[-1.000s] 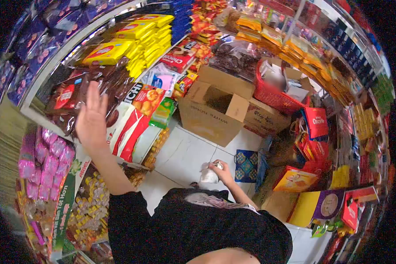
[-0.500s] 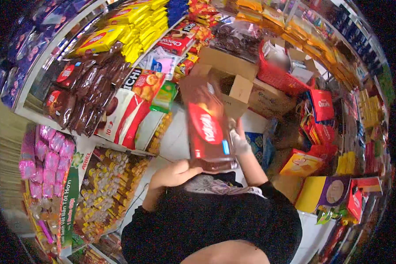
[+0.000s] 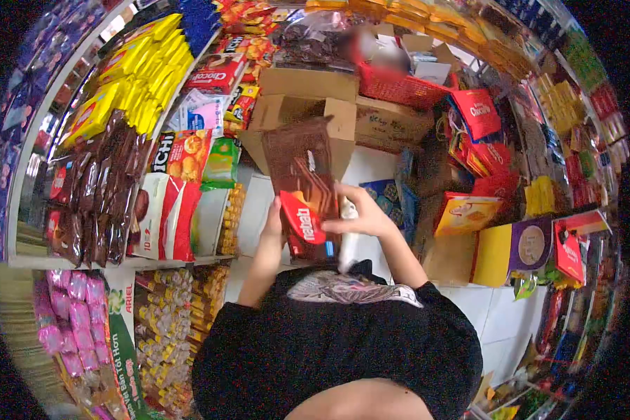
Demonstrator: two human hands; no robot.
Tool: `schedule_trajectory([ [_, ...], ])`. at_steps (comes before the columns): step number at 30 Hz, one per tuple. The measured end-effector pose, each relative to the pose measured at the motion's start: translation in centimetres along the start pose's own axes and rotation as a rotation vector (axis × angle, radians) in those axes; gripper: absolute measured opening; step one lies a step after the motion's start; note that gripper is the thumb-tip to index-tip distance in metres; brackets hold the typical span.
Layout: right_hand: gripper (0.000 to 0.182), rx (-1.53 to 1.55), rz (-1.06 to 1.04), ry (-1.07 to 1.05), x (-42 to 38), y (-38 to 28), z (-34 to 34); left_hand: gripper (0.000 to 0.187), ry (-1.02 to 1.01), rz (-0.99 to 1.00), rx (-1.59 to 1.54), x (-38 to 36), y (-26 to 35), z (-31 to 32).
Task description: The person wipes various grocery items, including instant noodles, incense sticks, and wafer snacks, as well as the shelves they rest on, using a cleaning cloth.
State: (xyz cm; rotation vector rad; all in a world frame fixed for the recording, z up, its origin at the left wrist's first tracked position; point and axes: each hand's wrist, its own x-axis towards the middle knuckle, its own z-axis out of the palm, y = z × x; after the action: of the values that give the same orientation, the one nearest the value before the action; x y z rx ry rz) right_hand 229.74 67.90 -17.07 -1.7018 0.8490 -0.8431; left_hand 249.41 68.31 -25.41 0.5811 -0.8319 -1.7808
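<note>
A brown Nabati wafer pack [image 3: 297, 164] with a red label is held upright in front of my body, slightly tilted. My left hand [image 3: 274, 225] grips its left edge, most of its fingers hidden behind the pack. My right hand [image 3: 362, 215] is closed at the pack's right edge, with the fingers reaching onto the front. A long white thing [image 3: 348, 241], too blurred to name, hangs under the right hand, against the pack's side. Just behind the pack stands an open cardboard box [image 3: 301, 82], its flaps spread.
To the left, a shelf carries brown packs [image 3: 94, 189], yellow packs [image 3: 143, 70] and an Ichi bag [image 3: 182, 157]. A red basket [image 3: 406, 87] sits behind, on a closed carton [image 3: 388, 124]. On the right are red gift bags [image 3: 479, 115] and a yellow-purple box [image 3: 514, 248].
The view has swung to the right. My left hand has moved from the pack's bottom corner up to its left edge, and my right hand has come round onto its front.
</note>
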Motion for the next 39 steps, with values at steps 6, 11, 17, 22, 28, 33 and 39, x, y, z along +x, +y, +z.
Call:
schedule_trajectory([
  [6, 0.037, -0.595, -0.276, 0.614, -2.5, 0.8, 0.2, 0.061, -0.094, -0.119, -0.507, 3.7, -2.7, 0.6],
  [11, 0.028, -1.047, -0.833, 0.006, -4.2, 1.2, 1.3, 0.061, 0.028, -0.402, -0.27, 3.8, 0.0, 6.2],
  [17, 0.017, -1.216, -0.903, 0.036, -0.3, 1.9, -3.3, 0.048, -0.081, -0.359, 0.18, 4.3, -4.5, 6.9],
  [22, 0.024, -0.82, -0.4, 0.709, 3.4, 2.3, -6.2, 0.05, -0.026, -0.421, 0.032, 4.1, -1.9, 9.4],
  [28, 0.028, -1.005, -0.661, -0.042, -1.8, 1.7, 0.5, 0.053, 0.146, -0.31, -0.213, 5.2, -1.7, 6.7],
  [33, 0.023, -1.034, -0.93, -0.002, -0.5, 2.4, -1.5, 0.045, 0.078, -0.194, 0.049, 4.2, -0.3, 7.4],
  [39, 0.037, -0.819, -0.557, 0.706, 5.2, 1.1, -6.9, 0.033, 0.11, -0.067, 0.303, 3.5, -1.1, 8.2],
])
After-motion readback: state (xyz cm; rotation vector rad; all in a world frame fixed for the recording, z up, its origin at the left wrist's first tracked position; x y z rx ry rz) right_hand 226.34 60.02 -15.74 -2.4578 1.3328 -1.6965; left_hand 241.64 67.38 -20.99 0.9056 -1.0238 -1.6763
